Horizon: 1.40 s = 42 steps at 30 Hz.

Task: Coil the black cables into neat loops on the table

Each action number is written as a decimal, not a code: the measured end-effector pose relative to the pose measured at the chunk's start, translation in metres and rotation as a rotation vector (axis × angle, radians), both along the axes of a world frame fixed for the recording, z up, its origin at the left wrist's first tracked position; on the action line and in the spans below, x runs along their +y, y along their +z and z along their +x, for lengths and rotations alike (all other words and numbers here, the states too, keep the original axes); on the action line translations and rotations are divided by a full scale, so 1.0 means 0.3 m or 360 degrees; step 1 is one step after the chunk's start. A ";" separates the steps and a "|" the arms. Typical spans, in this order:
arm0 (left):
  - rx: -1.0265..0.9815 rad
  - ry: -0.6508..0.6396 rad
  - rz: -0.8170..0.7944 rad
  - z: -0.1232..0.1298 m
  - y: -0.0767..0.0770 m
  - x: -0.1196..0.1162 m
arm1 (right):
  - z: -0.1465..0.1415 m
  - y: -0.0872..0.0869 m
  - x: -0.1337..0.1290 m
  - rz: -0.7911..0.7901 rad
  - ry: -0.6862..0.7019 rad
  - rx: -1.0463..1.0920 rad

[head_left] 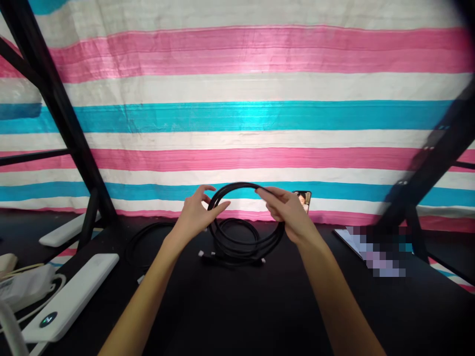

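A black cable wound into a coil [243, 185] hangs upright above the dark tabletop. My right hand [284, 210] pinches its upper right side, with the thumb and fingers closed on the strands. At the coil's left side is my left hand [198, 212], its thumb reaching across the strands and the index finger bent, with a gap between them. Behind and below, another black cable coil [237, 262] lies on the table, with light-coloured plug ends. Further left, a loose black cable [133, 242] is partly hidden by my left forearm.
On the left lie a white power bank [79, 291] with a small lit display, a white adapter with cords [29, 287] and a second white slab [67, 231]. A phone [303, 200] leans at the back, and a partly pixelated flat device [356, 242] lies right. Dark frame legs [70, 123] flank the striped sheet [241, 118].
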<state>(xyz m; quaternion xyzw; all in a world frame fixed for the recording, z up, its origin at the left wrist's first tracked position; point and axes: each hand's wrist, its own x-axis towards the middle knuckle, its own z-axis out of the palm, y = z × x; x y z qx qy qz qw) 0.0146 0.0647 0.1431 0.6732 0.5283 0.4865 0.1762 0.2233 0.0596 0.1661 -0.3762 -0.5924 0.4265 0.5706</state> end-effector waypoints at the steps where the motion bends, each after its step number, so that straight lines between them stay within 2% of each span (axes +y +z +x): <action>1: -0.0066 0.0100 0.0018 -0.001 -0.008 0.014 | 0.004 0.005 0.001 -0.0032 0.0017 0.0139; 3: -0.0266 0.0285 0.0021 0.011 -0.028 0.039 | 0.010 0.014 0.002 -0.0023 0.0017 0.0400; 6: -0.0544 0.0456 -0.0040 0.047 -0.055 0.057 | 0.014 0.021 0.003 0.0066 -0.0120 0.0668; 8: -0.0534 0.0522 0.0013 0.072 -0.063 0.049 | 0.012 0.020 0.003 0.0098 -0.0192 0.0773; 12: -0.0291 0.0646 0.0312 0.093 -0.055 0.020 | 0.001 0.009 0.007 0.0193 -0.0334 0.0873; 14: -0.0319 0.0706 0.0324 0.090 -0.050 0.015 | -0.003 0.004 0.008 0.0253 -0.0392 0.0890; 15: -0.0435 0.0688 0.0238 0.086 -0.050 0.017 | -0.005 0.002 0.008 0.0271 -0.0403 0.0900; 17: -0.0785 0.0488 -0.0055 0.080 -0.052 0.026 | -0.004 0.001 0.009 0.0283 -0.0387 0.0935; 20: -0.1164 0.0026 -0.0409 0.079 -0.056 0.039 | 0.011 0.002 0.016 0.0255 -0.0298 0.0961; 22: -0.1221 -0.0181 -0.0422 0.083 -0.056 0.041 | 0.030 0.002 0.029 0.0192 -0.0217 0.0933; 26: -0.1322 -0.0510 -0.0218 0.089 -0.051 0.038 | 0.072 -0.001 0.065 -0.0074 0.0031 0.0788; 30: -0.1293 -0.0627 -0.0287 0.072 -0.041 0.040 | 0.081 -0.015 0.079 -0.0310 0.0320 0.0541; 33: -0.1225 -0.0724 -0.0401 0.056 -0.027 0.036 | 0.067 -0.022 0.066 -0.0388 0.0454 0.0297; 35: -0.1173 -0.0858 -0.0507 0.055 -0.019 0.026 | 0.058 -0.026 0.055 -0.0402 0.0462 0.0117; 39: -0.1111 -0.1155 -0.0641 0.077 -0.018 0.000 | 0.054 -0.034 0.048 -0.0329 0.0317 -0.0198; 42: -0.1059 -0.1215 -0.0676 0.097 -0.024 -0.014 | 0.054 -0.035 0.051 -0.0223 0.0171 -0.0381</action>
